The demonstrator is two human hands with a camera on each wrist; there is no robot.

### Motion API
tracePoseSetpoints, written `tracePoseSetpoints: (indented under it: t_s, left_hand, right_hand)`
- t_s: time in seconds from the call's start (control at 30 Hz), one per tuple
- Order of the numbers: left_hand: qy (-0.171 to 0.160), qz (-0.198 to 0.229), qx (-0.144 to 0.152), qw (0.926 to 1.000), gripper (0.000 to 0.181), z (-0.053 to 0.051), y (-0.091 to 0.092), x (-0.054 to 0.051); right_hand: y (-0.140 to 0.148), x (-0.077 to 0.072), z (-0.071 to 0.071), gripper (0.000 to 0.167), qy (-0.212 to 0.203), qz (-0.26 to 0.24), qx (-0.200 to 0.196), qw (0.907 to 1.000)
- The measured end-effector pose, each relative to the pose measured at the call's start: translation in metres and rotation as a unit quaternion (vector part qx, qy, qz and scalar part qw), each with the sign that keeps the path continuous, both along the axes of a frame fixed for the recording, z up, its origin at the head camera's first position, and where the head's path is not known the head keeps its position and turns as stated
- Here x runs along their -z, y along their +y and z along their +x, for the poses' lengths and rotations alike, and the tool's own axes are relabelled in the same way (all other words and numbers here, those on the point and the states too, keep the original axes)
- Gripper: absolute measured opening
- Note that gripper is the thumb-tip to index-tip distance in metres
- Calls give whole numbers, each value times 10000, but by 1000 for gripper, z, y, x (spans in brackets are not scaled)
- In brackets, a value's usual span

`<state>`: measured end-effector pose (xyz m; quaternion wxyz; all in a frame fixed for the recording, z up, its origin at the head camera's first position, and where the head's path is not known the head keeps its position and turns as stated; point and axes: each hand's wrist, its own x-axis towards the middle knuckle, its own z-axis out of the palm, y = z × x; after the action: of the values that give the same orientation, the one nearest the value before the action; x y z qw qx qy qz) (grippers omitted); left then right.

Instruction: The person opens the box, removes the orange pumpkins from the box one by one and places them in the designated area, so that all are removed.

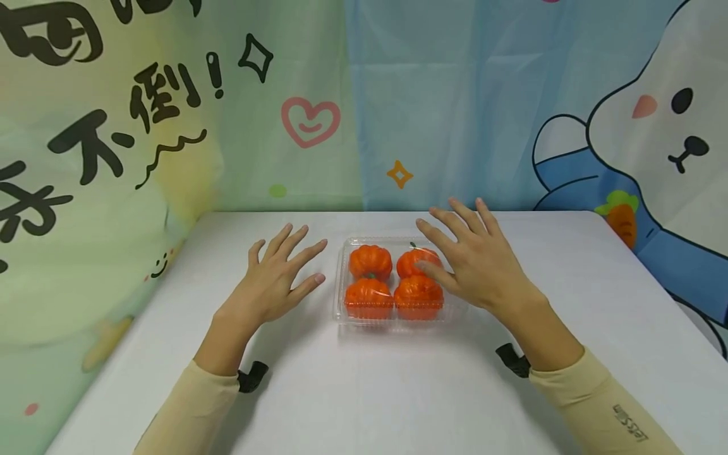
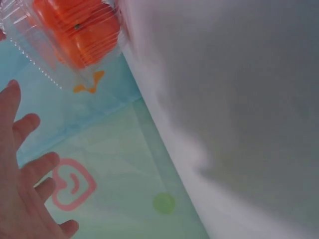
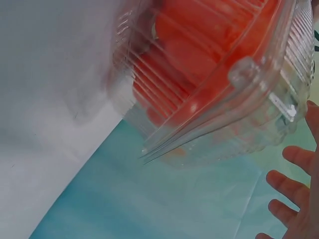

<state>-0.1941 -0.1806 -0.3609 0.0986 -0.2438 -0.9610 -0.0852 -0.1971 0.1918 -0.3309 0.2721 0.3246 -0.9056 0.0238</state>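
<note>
A clear plastic clamshell box (image 1: 392,323) stands on the white table, its lid over several orange pumpkins (image 1: 370,297) with ribbed sides. Left of the box, my left hand (image 1: 273,284) hovers with spread fingers, apart from it. My right hand (image 1: 478,265) is over the box's right side, fingers spread, and its thumb covers part of one pumpkin in the head view. In the right wrist view the box (image 3: 234,117) looms close beside the fingertips, and whether they touch it I cannot tell. Neither hand holds anything.
The white table (image 1: 398,392) reaches back to a printed curtain (image 1: 421,95) with a heart, lettering and a white cartoon animal. Both forearms wear pale sleeves, and black straps (image 1: 252,377) show at the wrists.
</note>
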Motion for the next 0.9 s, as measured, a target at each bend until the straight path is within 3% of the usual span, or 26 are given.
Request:
tracePoseSetpoints:
  t_s: [0.4,0.9]
  left_hand:
    - [-365,297,95,9988,63,11,-2,8]
    - [-644,358,56,9973,61,17,-1,14]
  right_hand:
    - [-14,2,6,63,232,-36,-436,9988]
    - [-35,5,14,59,231,98,-700,9972]
